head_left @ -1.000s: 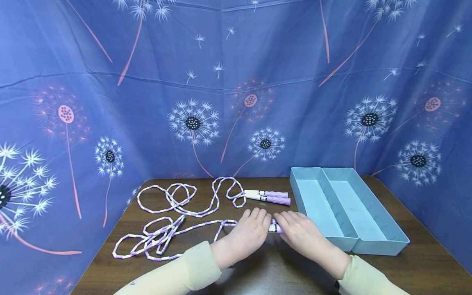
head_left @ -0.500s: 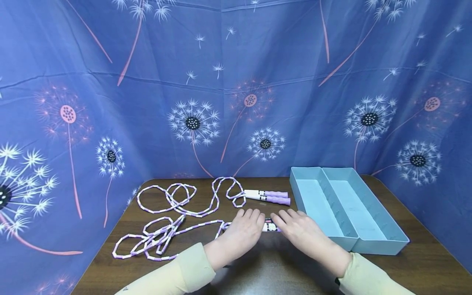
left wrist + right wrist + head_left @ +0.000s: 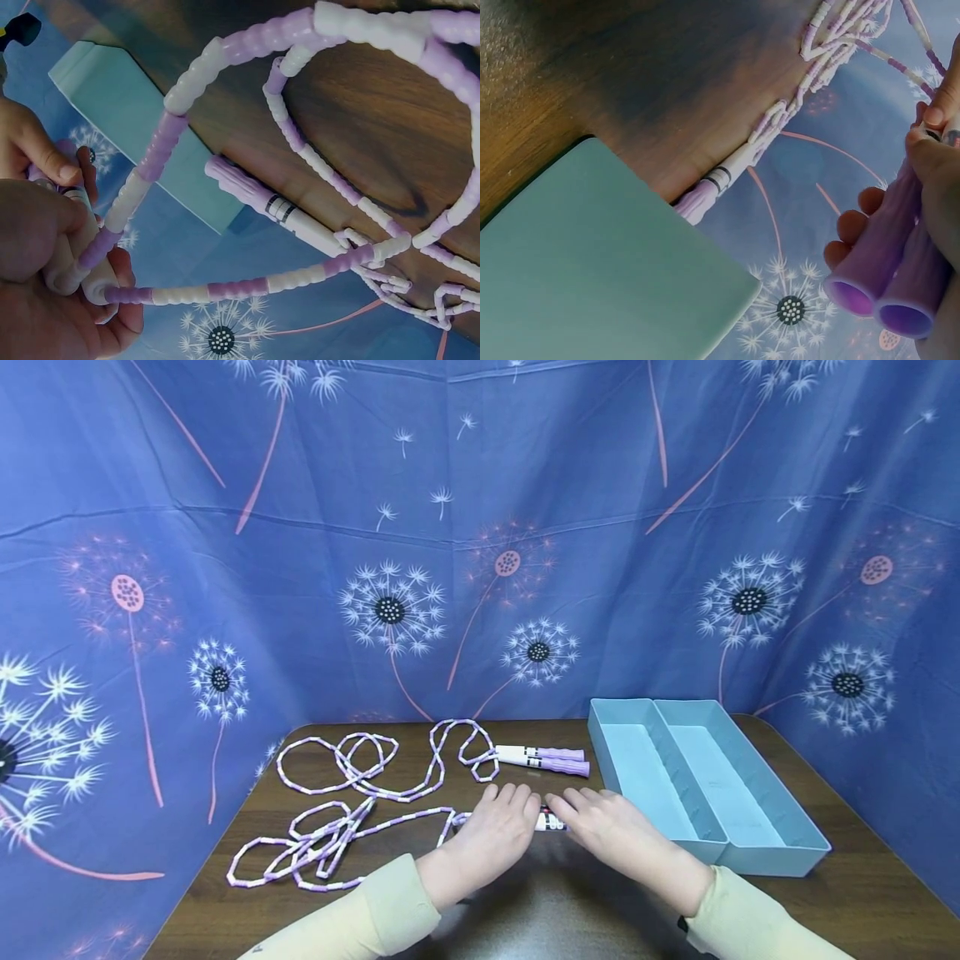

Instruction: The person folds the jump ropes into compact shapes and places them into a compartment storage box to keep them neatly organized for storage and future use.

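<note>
Judging from the head view, the work is at an early stage. Two beaded skipping ropes are laid out on the brown table. The nearer rope's pair of handles is grasped at both ends, near the front middle of the table: the left hand is curled round the white ends, where the beaded cord runs out, as the left wrist view shows, and the right hand is wrapped round the purple grips, whose two open ends are seen side by side in the right wrist view. The handles are thus gathered together, but whether they are raised off the table cannot be told.

The cord of this rope is seen lying loose and tangled to the left of the hands, not coiled. The second rope is spread in loops farther back, untouched, with its handles lying side by side just beside the blue two-compartment tray. Nothing is seen inside either compartment of the tray. It is judged that gathering the cord, and any stowing, remain to be done.
</note>
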The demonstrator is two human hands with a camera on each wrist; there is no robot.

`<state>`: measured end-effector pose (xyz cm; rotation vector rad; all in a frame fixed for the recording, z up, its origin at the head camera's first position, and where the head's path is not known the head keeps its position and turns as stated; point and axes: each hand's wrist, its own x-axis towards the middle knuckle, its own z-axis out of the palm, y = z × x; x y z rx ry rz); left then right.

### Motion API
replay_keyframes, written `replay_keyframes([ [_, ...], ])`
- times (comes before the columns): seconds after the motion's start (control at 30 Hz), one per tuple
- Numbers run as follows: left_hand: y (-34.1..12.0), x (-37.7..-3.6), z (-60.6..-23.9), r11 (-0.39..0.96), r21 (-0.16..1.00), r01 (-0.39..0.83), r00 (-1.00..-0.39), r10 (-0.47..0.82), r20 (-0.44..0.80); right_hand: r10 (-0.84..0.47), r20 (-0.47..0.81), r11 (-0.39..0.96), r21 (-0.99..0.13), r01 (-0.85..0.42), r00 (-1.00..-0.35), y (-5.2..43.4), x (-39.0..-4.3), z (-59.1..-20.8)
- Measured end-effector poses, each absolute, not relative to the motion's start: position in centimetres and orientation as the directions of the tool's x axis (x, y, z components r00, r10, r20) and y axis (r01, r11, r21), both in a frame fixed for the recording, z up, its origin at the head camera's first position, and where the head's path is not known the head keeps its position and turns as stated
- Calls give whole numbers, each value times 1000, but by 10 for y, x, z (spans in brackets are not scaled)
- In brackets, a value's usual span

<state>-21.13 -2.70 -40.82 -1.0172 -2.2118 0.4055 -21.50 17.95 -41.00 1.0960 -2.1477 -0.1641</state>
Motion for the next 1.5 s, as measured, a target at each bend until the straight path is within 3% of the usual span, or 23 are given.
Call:
replay_keyframes([
  [0.13, -28, -212, -407, 651, -482, 586, -476, 758, 446, -749, 543, 632, 415, -655, -379, 181, -214, -407],
  [0.23, -34, -214, -405, 672, -365, 645, -486, 729, 482, -745, 549, 636, 412, -653, -379, 183, -214, -404],
  [0.4, -52, -216, -407, 722, -138, 678, -576, 639, 509, -727, 572, 654, 411, -635, -378, 190, -216, -398],
  [0.63, -70, -216, -419, 770, 117, 627, -741, 543, 394, -713, 597, 666, 416, -619, -367, 200, -217, -376],
  [1.03, -63, -230, -437, 703, 429, 568, -823, 488, 291, -684, 608, 706, 412, -575, -403, 207, -219, -318],
  [1.17, -57, -234, -441, 686, 467, 558, -829, 482, 283, -678, 614, 713, 416, -565, -403, 209, -219, -303],
  [1.3, -53, -236, -446, 637, 469, 611, -791, 507, 343, -677, 622, 716, 436, -545, -393, 210, -220, -292],
  [1.5, -54, -235, -448, 637, 356, 683, -726, 540, 426, -656, 627, 740, 422, -524, -420, 212, -219, -288],
])
